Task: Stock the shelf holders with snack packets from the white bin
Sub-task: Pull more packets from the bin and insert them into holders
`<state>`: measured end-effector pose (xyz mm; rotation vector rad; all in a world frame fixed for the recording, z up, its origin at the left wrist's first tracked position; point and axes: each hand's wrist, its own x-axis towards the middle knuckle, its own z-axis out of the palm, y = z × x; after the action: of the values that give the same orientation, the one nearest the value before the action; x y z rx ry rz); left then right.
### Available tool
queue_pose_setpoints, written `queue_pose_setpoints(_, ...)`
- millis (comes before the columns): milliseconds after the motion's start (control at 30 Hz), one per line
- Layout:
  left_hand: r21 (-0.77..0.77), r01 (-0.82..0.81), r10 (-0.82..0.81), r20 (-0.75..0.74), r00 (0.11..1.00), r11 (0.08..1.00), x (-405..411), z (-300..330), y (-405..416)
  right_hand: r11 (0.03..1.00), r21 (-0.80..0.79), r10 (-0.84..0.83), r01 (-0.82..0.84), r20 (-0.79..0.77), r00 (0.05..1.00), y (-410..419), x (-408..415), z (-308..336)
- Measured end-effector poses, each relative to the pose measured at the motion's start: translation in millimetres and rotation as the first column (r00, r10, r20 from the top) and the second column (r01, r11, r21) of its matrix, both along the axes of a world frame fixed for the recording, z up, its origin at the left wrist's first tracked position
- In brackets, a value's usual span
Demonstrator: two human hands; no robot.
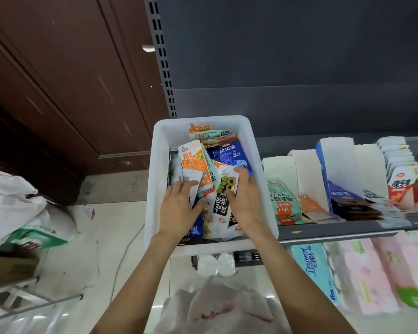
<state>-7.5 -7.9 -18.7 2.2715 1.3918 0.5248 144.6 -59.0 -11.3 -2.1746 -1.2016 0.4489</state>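
The white bin (159, 131) sits on the left end of the grey shelf (323, 229), full of mixed snack packets. Both hands are inside it. My left hand (179, 206) holds a white packet (192, 178) that lies against an orange packet (194, 162). My right hand (245, 198) grips a white packet printed with green and brown rounds (227, 183). A dark blue packet (229, 154) lies behind it. To the right, white card shelf holders (309, 169) stand in a row, some with packets in them.
A red and white stack of packets (403, 182) fills the far right holder. Tissue packs (362, 273) lie on the shelf below. Plastic bags (15, 203) sit on the floor at left, another white bag (217, 307) below my arms. A brown door (58, 80) stands to the left.
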Motion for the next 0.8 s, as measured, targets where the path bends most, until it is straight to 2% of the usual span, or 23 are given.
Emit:
queue_pose_setpoints(67,-0.203,0.057,-0.009,0.231,0.973,0.978,7.6,9.5,-3.2,0.991,0.115,-0.045,0.07,-0.209,0.977,-7.4,5.3,10.6)
queue_pose_setpoints(100,-0.357,0.095,0.032,0.333,0.942,0.929,11.9,16.0,-5.0,0.983,0.155,-0.042,0.098,-0.326,0.944,-11.4,7.8,18.4)
queue_pose_setpoints(167,-0.611,0.172,0.172,0.462,0.87,0.772,20.2,28.9,-8.8,0.964,0.227,0.006,0.136,-0.534,0.845,-19.9,13.0,34.2)
queue_pose_setpoints(200,-0.677,0.212,0.23,0.501,0.834,0.704,23.1,34.7,-10.1,0.952,0.258,0.031,0.164,-0.617,0.787,-24.5,15.2,41.1)
queue_pose_setpoints(267,-0.701,0.285,0.255,0.559,0.789,0.654,27.2,43.3,-12.3,0.931,0.283,0.051,0.23,-0.726,0.686,-33.4,18.0,48.0)
queue_pose_setpoints(433,-0.636,0.302,0.128,0.538,0.833,0.71,39.0,55.2,-10.4,0.917,0.195,-0.064,0.347,-0.788,0.612,-58.9,32.3,54.3)
queue_pose_setpoints(500,-0.645,0.275,0.17,0.54,0.824,0.713,47.8,61.3,-9.9,0.944,0.117,-0.087,0.308,-0.811,0.578,-74.5,40.8,61.5)
queue_pose_setpoints(567,-0.645,0.267,0.241,0.587,0.773,0.716,59.7,69.2,-14.7,0.974,0.053,-0.088,0.219,-0.806,0.585,-89.6,42.5,65.3)
queue_pose_setpoints(633,-0.661,0.304,0.3,0.638,0.71,0.686,74.7,74.2,-24.3,0.965,0.066,-0.09,0.255,-0.829,0.553,-97.8,35.8,62.7)
queue_pose_setpoints(667,-0.663,0.339,0.314,0.663,0.679,0.667,81.9,76.0,-31.5,0.933,0.096,-0.106,0.348,-0.848,0.52,-99.5,31.2,60.3)
queue_pose_setpoints(733,-0.658,0.394,0.3,0.688,0.661,0.642,94.2,76.6,-48.4,0.778,0.154,-0.15,0.61,-0.896,0.418,-101.8,26.3,58.3)
queue_pose_setpoints(800,-0.642,0.404,0.134,0.622,0.771,0.652,101.7,75.3,-60.7,0.575,0.215,-0.213,0.789,-0.892,0.399,-110.3,31.6,59.8)
